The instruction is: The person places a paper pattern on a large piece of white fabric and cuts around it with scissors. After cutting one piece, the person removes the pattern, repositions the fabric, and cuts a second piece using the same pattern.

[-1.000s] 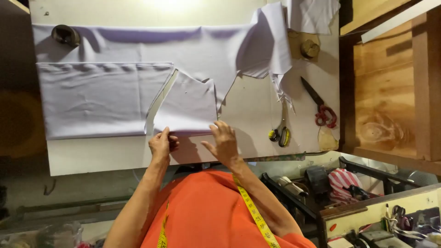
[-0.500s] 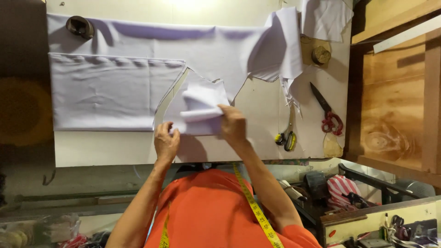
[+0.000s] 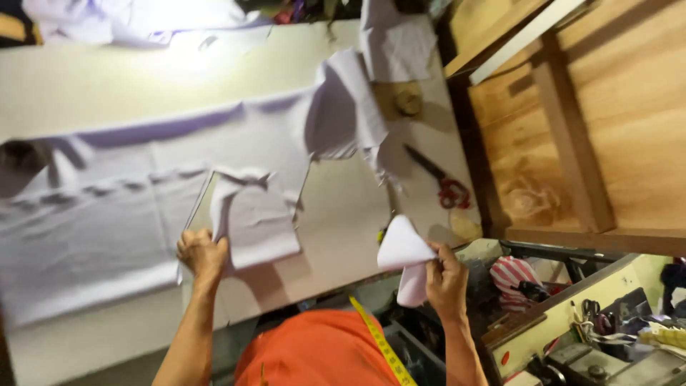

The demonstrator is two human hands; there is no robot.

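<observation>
Pale lilac cloth (image 3: 107, 193) lies spread over the white cutting table (image 3: 343, 214). My left hand (image 3: 202, 251) grips the lower left edge of a small cut piece of that cloth (image 3: 254, 221), which lies on the table. My right hand (image 3: 444, 275) is off the table's near right corner and holds a small folded scrap of the same cloth (image 3: 404, 254) pinched between fingers and thumb. A yellow tape measure (image 3: 379, 347) hangs over my orange shirt.
Red-handled scissors (image 3: 437, 180) lie at the table's right edge, with a roll of tape (image 3: 409, 102) farther back. A second pair of scissors is partly hidden behind the scrap. A wooden cabinet (image 3: 600, 121) stands to the right. Cluttered shelves (image 3: 572, 322) sit below right.
My right hand has pulled a scrap of cloth off the table toward the right, away from the cut piece. My left hand stays on the cut piece. The view has tilted and moved closer.
</observation>
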